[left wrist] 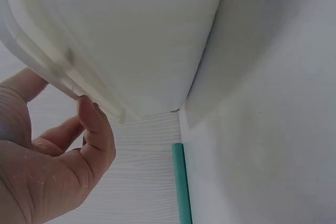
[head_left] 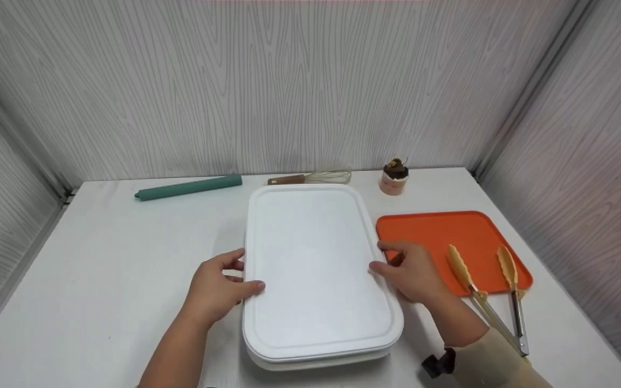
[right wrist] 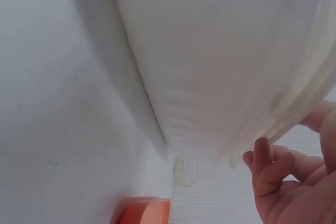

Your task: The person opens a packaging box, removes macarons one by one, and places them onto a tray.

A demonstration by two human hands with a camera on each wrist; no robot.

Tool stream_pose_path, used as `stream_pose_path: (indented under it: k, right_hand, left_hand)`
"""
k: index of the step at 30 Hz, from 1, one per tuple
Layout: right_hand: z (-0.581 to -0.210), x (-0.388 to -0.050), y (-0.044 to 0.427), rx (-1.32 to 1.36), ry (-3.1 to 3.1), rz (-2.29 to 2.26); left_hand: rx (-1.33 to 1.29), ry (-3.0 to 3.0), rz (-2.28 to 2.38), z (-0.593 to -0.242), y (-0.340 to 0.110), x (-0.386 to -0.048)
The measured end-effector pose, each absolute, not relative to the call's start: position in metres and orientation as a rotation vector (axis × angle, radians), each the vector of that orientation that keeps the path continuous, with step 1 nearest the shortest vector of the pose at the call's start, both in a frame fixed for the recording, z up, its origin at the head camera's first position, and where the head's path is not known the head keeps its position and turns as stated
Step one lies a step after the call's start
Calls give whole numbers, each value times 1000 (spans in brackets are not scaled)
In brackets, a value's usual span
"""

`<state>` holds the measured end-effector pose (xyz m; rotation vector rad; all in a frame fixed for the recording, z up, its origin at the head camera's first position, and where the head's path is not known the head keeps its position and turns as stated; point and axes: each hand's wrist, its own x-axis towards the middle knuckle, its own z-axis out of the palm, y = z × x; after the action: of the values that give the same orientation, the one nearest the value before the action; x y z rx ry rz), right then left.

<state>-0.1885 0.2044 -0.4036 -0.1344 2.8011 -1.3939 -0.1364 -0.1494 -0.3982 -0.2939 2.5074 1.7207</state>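
A large white rectangular box [left wrist: 142,35] stands on the table, covered by a flat white lid [head_left: 316,264]. My left hand [head_left: 216,293] pinches the lid's left edge, thumb on top and fingers at the rim's side. On the opposite side my right hand [head_left: 410,269] holds the right edge the same way. Both wrist views show the fingertips of the left hand [left wrist: 58,156] and the right hand [right wrist: 294,177] under the rim. The inside of the box is hidden.
Behind the box lie a green rolling pin [head_left: 189,187] and a whisk [head_left: 310,177]; a cupcake [head_left: 394,177] stands back right. On the right, tongs [head_left: 518,312] rest partly on an orange tray [head_left: 429,229]. Walls bound the table at the back and sides.
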Motion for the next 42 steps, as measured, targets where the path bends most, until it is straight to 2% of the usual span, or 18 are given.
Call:
stream_pose_path:
  k: [7, 16, 20, 27, 36, 42]
  right_hand:
    - [-400, -187, 212, -244, 2741, -1460]
    - [-398, -185, 223, -666, 2586, -1524]
    - [-396, -183, 225, -801, 2544, -1539]
    - [-396, -181, 228, -785, 2434, -1611]
    - [-396, -179, 228, -910, 2422, -1626]
    - [-395, -176, 230, -1040, 2183, -1714]
  left_hand:
    - [-242, 2301, 1960, -394, -157, -132]
    - [-174, 2236, 2088, -395, -169, -131]
    - [-16, 2183, 2116, -393, -177, -128]
    - [309, 1963, 2213, -398, -182, -126]
    - [284, 2023, 2193, -402, -181, -123]
    - [245, 2136, 2095, -398, -183, -121]
